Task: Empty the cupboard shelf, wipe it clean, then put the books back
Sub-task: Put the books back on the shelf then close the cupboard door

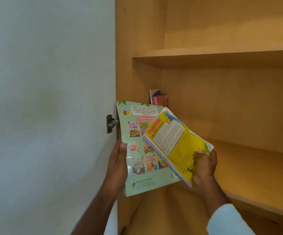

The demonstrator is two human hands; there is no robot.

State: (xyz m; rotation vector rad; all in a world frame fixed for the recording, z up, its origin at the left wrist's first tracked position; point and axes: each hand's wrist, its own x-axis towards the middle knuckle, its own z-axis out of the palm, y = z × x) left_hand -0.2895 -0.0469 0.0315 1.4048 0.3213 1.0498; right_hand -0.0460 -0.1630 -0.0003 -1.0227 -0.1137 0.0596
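Observation:
A thin green colouring book (138, 150) with a bee on its cover is held upright at its left edge by my left hand (117, 162). A yellow book (176, 143), tilted and overlapping the green one, is gripped at its lower right corner by my right hand (204, 165). Both books hang in front of the left end of the wooden cupboard shelf (249, 170). Behind them, a few pink and white books (159, 99) stand upright in the shelf's back left corner, partly hidden.
Above is another wooden shelf (222, 53) with nothing visible on it. The cupboard's left side panel (128, 65) meets a pale wall or door (49, 99) carrying a dark latch (111, 123). A lower compartment (154, 212) shows beneath the books.

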